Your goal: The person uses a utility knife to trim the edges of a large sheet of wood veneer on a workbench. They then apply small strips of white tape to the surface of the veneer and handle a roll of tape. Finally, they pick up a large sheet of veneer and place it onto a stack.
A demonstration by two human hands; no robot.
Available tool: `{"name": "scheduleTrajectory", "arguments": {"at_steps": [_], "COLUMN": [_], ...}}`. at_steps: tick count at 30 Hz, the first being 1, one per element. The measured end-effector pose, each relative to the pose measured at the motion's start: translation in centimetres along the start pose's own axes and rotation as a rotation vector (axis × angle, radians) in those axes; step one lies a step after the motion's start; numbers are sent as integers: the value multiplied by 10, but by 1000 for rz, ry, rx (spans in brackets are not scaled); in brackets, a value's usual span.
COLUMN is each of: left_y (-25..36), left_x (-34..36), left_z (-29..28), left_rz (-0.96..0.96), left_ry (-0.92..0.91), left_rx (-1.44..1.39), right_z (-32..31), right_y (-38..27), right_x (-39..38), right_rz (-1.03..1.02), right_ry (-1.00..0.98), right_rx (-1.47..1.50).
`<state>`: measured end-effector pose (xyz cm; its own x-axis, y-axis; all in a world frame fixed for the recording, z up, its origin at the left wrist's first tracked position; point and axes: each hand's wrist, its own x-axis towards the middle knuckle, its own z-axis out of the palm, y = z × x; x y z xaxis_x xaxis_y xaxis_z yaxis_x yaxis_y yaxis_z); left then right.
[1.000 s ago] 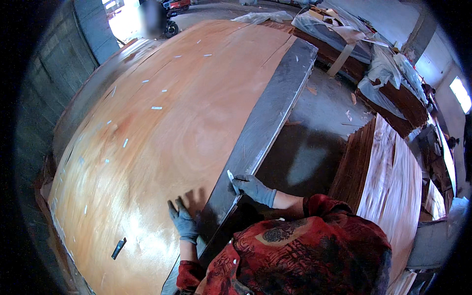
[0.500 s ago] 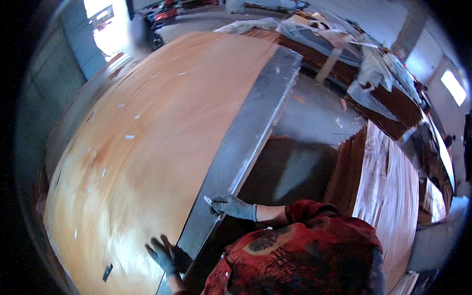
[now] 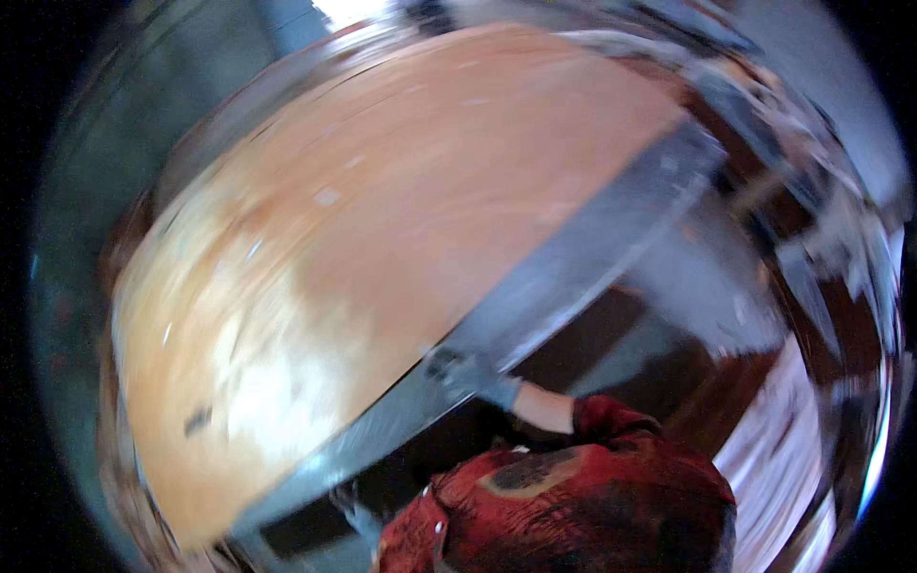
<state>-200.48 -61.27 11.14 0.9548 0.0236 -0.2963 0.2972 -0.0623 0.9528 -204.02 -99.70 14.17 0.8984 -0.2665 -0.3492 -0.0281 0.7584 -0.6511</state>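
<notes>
A large tan wood veneer sheet (image 3: 382, 220) covers most of the broad surface, with a grey strip (image 3: 573, 248) bare along its near right edge. My right hand (image 3: 468, 374), in a grey glove, rests on that strip beside the veneer's edge. Motion blur hides its fingertips and anything between them. Close to my body, just off the near edge of the surface, hangs my gloved left hand (image 3: 353, 511), too smeared to make out its fingers. A small dark object (image 3: 199, 420) lies on the veneer at the left.
Small pale pieces (image 3: 327, 197) are scattered over the veneer. To the right stands a stack of pale-topped sheets (image 3: 774, 458) with brown edges. Farther back are more brown stacks under clear plastic (image 3: 812, 277). A grey-green wall (image 3: 124, 191) lies to the left.
The view has turned and is blurred. My left hand has drawn off the veneer toward my body. My right hand has moved to the veneer's edge; the small white piece it held no longer shows.
</notes>
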Motion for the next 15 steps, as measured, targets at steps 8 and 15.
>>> {"name": "scheduleTrajectory", "arguments": {"at_steps": [8,15], "left_y": [-66,-109], "left_x": [-93,-172], "left_z": [-110,-226], "left_rz": [-31,-558], "left_ry": [156,126], "left_rx": [617,1177], "right_z": [33,146], "right_y": [-40,-50], "right_x": [27,109], "right_rz": [-217,-202], "right_ry": [21,-214], "right_rx": [-618,-1186]}}
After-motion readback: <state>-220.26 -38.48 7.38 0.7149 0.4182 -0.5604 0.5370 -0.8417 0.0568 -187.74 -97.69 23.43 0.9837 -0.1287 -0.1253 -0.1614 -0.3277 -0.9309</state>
